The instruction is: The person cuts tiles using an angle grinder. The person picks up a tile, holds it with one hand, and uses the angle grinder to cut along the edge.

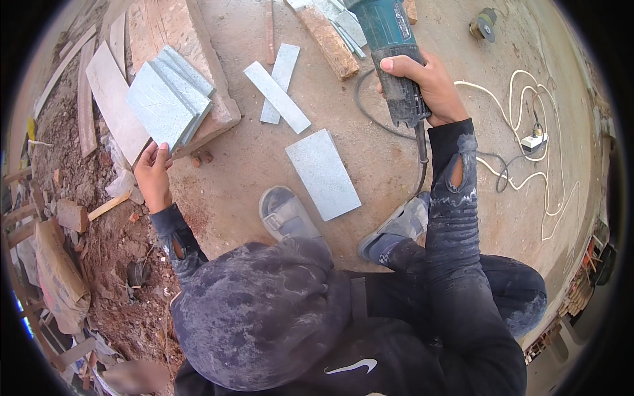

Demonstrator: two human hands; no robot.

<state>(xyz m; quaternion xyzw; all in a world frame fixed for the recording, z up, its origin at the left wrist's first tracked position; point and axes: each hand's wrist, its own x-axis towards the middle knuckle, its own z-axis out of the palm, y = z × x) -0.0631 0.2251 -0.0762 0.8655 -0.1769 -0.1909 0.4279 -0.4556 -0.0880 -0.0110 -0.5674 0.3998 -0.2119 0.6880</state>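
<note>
My right hand is wrapped round the dark body of a teal and black power tool, which looks like an angle grinder. Its head runs out of the picture at the top. My left hand pinches the near corner of a pale blue-grey stone tile. This tile lies on a leaning stack of several like it, on a big stone block. A single tile lies flat on the ground between my feet, and two narrow cut strips lie crossed beyond it.
More tile pieces rest by a wooden beam at the top. A second grinder sits far right. A white cord loops round a power strip. Planks and rubble lie at left.
</note>
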